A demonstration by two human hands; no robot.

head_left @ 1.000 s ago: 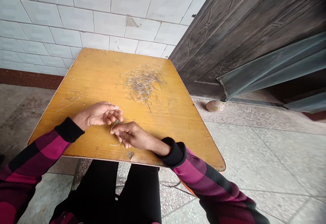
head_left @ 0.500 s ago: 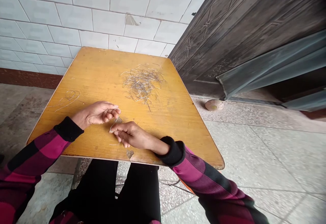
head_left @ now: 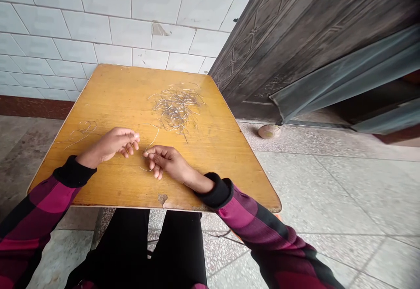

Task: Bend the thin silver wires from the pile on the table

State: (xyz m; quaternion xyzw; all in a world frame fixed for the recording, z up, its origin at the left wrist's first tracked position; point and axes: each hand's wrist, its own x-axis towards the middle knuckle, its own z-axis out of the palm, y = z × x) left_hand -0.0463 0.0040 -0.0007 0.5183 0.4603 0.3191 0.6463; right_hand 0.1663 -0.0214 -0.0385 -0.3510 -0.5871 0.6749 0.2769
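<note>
My right hand [head_left: 166,162] rests on the yellow wooden table [head_left: 210,149], thumb and fingers pinched on a thin bent silver wire [head_left: 151,139] that curls up and to the left from the fingertips. My left hand [head_left: 115,143] lies just left of it with fingers curled down and loosely together; it no longer touches the wire and I see nothing in it. A heap of several loose silver wires [head_left: 175,105] lies on the far middle of the table.
A few finished-looking bent wires [head_left: 82,129] lie near the table's left edge. White tiled wall [head_left: 98,22] stands behind the table, a dark carved door [head_left: 295,39] to the right. A small round object [head_left: 268,131] sits on the stone floor by the door.
My left hand has let go of the wire and drawn back to the left. The right hand keeps the wire, which now stands up in a longer curve. The view shifted slightly.
</note>
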